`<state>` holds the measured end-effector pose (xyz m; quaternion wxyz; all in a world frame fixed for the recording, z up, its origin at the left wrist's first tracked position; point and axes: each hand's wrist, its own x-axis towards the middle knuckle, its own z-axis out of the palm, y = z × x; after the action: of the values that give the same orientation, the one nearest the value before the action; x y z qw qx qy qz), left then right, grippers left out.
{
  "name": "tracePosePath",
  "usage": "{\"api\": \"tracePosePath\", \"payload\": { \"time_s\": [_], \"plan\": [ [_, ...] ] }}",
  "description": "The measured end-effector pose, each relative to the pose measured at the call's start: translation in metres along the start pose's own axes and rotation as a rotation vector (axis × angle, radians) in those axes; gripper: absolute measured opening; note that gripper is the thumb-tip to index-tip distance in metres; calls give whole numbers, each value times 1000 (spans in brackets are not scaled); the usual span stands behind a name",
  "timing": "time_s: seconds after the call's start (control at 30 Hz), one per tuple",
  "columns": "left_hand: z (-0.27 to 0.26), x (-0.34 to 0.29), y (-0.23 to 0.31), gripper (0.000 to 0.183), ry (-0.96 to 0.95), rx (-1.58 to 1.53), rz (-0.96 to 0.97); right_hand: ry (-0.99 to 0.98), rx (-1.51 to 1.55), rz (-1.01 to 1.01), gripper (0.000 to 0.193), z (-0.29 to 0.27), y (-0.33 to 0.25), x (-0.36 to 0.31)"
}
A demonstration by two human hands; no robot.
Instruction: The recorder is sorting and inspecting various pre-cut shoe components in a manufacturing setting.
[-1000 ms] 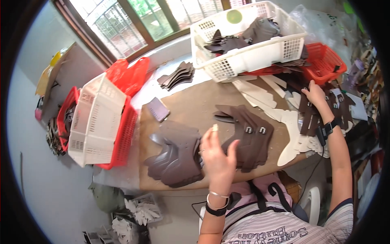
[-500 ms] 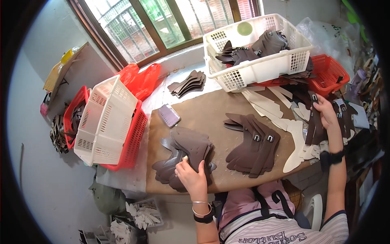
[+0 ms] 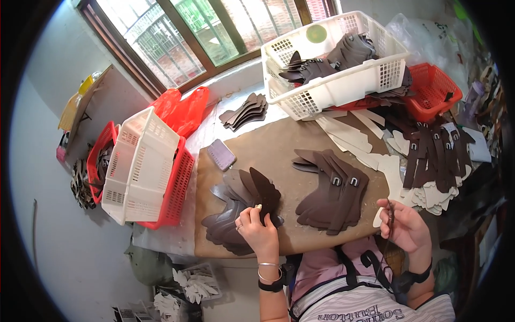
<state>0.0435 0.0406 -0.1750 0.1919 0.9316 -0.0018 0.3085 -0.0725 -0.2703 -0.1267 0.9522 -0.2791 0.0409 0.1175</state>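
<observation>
At the table's near edge my left hand [image 3: 257,232] pinches the uppermost dark brown leather piece [image 3: 263,188], whose far end is tipped up from a stack of curved grey-brown leather pieces [image 3: 228,220]. A small pale thing shows at its fingertips, too small to name. My right hand [image 3: 406,226] is closed on a narrow dark brown strap [image 3: 390,219], seen almost edge-on, in front of my body. Between my hands lies a second stack of leather pieces [image 3: 322,188], with buckled straps [image 3: 346,204] on top.
More buckled straps [image 3: 437,155] lie over pale cut pieces [image 3: 429,197] at the right. A white basket [image 3: 332,94] with leather pieces stands at the back. Tilted white [image 3: 137,166] and red baskets [image 3: 182,182] stand left. A phone-like object [image 3: 221,154] lies on the table.
My right hand has come from the strap pile toward my body, bringing a strap. My left hand has tipped up the top leather piece, which was lying flat on its stack.
</observation>
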Motion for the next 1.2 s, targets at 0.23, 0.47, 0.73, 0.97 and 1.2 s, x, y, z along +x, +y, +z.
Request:
{"api": "tracePosePath", "payload": {
  "time_s": [0.23, 0.47, 0.73, 0.97, 1.2],
  "plan": [
    [-14, -7, -22, 13, 58, -916, -426, 109, -353, -144, 22, -7, 19, -14],
    [-78, -28, 52, 18, -201, -1023, -433, -161, -411, -52, 24, 44, 22, -14],
    [-87, -62, 103, 19, -528, -1228, -470, -39, -577, -271, 20, 37, 40, 7],
    [-88, -67, 110, 16, -674, -1170, -325, -56, -342, -318, 12, 16, 42, 9],
    [-82, -68, 111, 18, -606, -1154, -123, -62, -137, -240, 10, 10, 47, 9]
  ]
}}
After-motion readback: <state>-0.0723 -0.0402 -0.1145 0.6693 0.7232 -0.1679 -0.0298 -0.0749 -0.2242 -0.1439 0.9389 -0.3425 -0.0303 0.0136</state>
